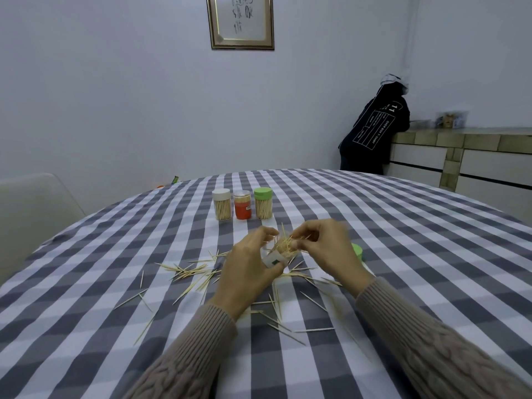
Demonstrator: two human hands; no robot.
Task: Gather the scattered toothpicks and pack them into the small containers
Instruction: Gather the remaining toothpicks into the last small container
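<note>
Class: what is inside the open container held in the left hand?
The container holds a bunch of toothpicks whose tips stick out of its mouth. The left hand grips it and covers much of its wall, so how full it is cannot be seen.

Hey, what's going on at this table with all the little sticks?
A person is packing toothpicks into small containers. The left hand holds an open container, tilted, while the right hand pinches toothpicks at its mouth. Many loose toothpicks lie scattered on the checked tablecloth. Three capped containers stand in a row further back, and a green lid lies beside the right hand.
</note>
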